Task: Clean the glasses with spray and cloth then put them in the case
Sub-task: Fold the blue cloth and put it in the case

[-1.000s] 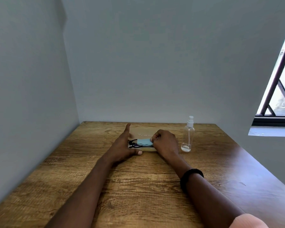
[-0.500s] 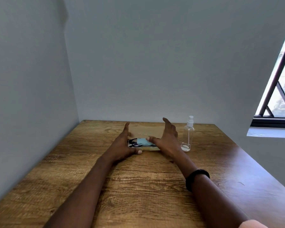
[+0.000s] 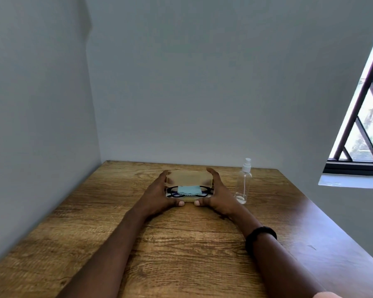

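Observation:
A tan glasses case (image 3: 190,178) sits on the wooden table (image 3: 181,254), its lid tilted up and blurred. Inside lie black-framed glasses (image 3: 172,193) with a light blue cloth (image 3: 189,190) laid over their middle. My left hand (image 3: 157,194) holds the case's left end, thumb on the front edge and fingers up along the lid. My right hand (image 3: 220,194) holds the right end the same way. A clear spray bottle (image 3: 243,183) with a white nozzle stands upright just right of my right hand, untouched.
The table fits into a corner, with a wall (image 3: 41,125) close on the left and another behind. A barred window (image 3: 364,125) with a sill is at the right. I wear a black band (image 3: 261,234) on my right wrist.
My right hand left the cloth on the glasses, spread and moved to the case's right end. The lid, flat behind the case before, now tilts up between both hands.

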